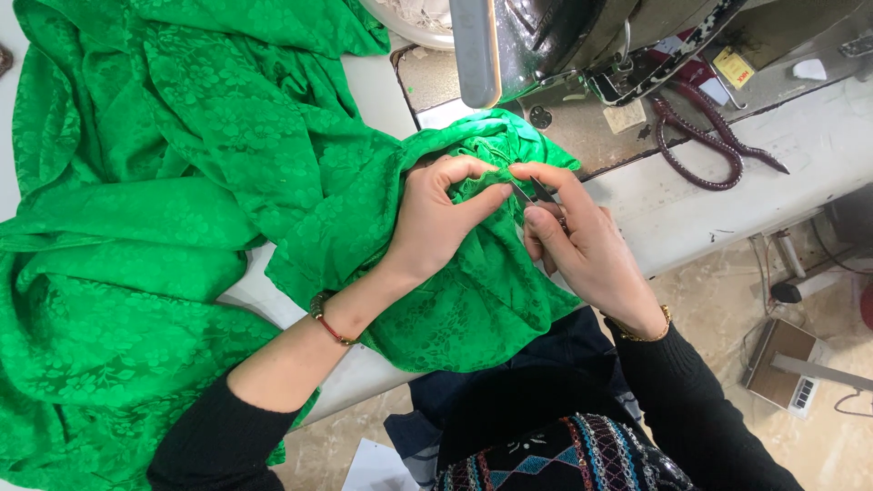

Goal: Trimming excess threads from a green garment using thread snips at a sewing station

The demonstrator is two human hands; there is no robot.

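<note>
**Desk:** What runs left to right across the frame?

**Photographer:** Green floral-patterned fabric (155, 182) heaped over the white table (382, 91), trailing off its near edge. The person's left hand (436, 218) pinches a bunched fold between thumb and fingers (486, 195), likely to keep it taut. The right hand (582, 255) meets it, fingers closed narrowly on small metal snips (536, 191), tips touching the fold.

**Desk:** And beyond the hands?

**Photographer:** A dark sewing machine (564, 36) stands just behind the fold, set into the table. A dark red beaded cord (700, 145) lies on the machine bed to the right. Below, a beige tiled floor (718, 309) carries a foot pedal (782, 364) and cables.
</note>
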